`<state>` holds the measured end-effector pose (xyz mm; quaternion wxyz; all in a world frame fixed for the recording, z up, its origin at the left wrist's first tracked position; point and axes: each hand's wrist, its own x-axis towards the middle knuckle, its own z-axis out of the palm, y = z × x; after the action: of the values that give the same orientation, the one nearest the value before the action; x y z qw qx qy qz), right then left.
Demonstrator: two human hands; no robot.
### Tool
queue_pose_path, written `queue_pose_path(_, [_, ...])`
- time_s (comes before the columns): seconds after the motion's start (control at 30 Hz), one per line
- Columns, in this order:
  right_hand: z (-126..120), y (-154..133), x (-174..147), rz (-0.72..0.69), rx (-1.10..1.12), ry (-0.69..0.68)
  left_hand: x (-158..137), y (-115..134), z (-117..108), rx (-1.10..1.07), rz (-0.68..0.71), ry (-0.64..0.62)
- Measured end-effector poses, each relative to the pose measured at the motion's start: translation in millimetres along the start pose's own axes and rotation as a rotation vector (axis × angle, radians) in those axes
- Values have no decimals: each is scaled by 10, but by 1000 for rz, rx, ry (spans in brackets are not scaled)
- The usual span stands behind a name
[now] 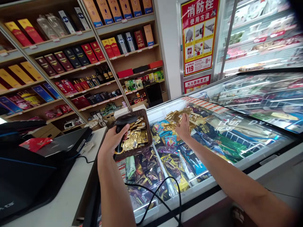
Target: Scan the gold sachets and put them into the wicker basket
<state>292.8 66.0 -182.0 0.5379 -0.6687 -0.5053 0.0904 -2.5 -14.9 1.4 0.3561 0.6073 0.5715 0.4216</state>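
Note:
My left hand (113,138) is wrapped round the grip of a black barcode scanner (126,119). The scanner's head lies over a brown woven basket (148,127) on the freezer's glass top. Small shiny gold packets (132,140) fill the basket. To the right, my right hand (183,128) reaches over a loose heap of similar gold packets (172,117) on the glass. Its fingers are stretched out and look to touch the heap; no packet shows clearly in them. A black cable (151,192) loops across the front of the freezer.
Under the glass of the chest freezer (189,189) lie bagged ice creams. A counter (73,189) with dark equipment (21,179) stands at left. Shelves of boxed bottles (68,60) rise behind. A red and yellow poster (199,37) hangs beside a lit display cooler (262,34).

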Motion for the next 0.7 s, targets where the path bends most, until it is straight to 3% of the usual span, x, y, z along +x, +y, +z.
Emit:
queue_pose_path(0.1, [47,-117,-38,-152,-112,85,24,-125,-188,-37,-44,138])
queue_pose_path(0.17, [127,-360,-136,-288,-143,41,23,-187,-278,-73,-50,229])
queue_pose_path(0.23, [251,-693,-271,-424,-154,-141,9,-220,-334,-101,-56,299])
queue_pose_path(0.33, [491,-1220,-474,-585,-229,-593,-19,-230,-366,-93,-60,330])
queue_pose_path(0.5, [860,-1741,-659,-456,-458,-868,-16,-240,-336,-52,-35,223])
queue_pose_path(0.6, [948,-1799,-644,-387,-429,-841,-2,-240,-304,-51,-12,175])
queue_pose_path(0.7, [884,-1756,-520,-340,-320,-761,-2,-221,-275,-15,5,157])
